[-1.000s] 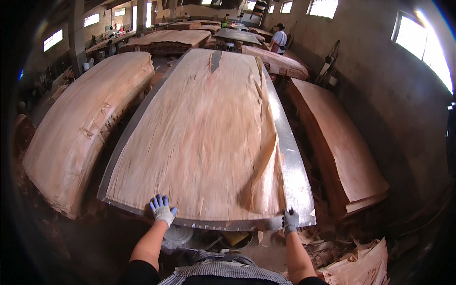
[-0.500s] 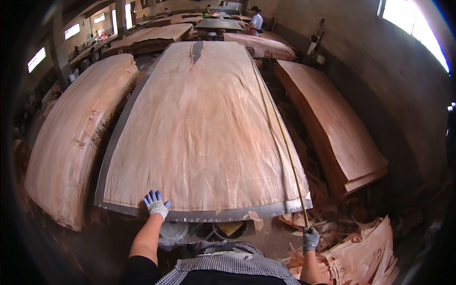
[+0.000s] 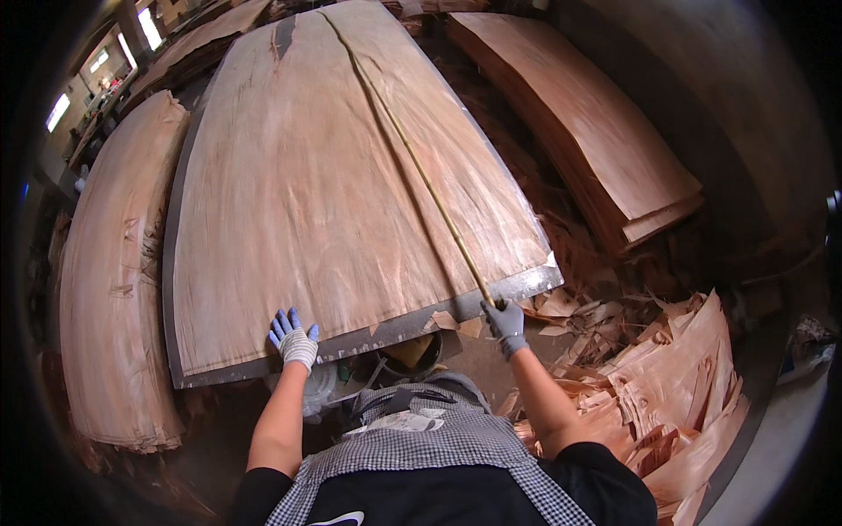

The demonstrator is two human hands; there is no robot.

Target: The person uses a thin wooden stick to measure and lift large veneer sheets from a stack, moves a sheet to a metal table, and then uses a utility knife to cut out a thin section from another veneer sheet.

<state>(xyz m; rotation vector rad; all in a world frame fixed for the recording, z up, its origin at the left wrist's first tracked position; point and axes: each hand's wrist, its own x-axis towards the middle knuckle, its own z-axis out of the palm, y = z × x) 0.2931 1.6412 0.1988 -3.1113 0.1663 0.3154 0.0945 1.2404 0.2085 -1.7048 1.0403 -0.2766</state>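
Observation:
A wide sheet of wood veneer (image 3: 298, 202) covers most of a grey-topped table (image 3: 210, 374) in front of me. At its near edge my left hand (image 3: 295, 340), in a white and blue glove, lies on the veneer with fingers spread. My right hand (image 3: 504, 326), in a grey glove, is closed around the near end of a long thin stick (image 3: 430, 188). The stick runs away from me along the right part of the sheet, with a raised fold in the veneer beside it. Near the far end, a dark split (image 3: 283, 37) shows in the sheet.
A veneer stack (image 3: 114, 289) stands close on the left, another stack (image 3: 579, 105) on the right. Torn veneer scraps (image 3: 675, 377) are heaped at the lower right. Under the table's near edge sits a dark bucket (image 3: 421, 355).
My right hand has moved left with the stick, which now lies further in from the sheet's right edge. The left hand still rests on the near edge. The view has tilted down and turned.

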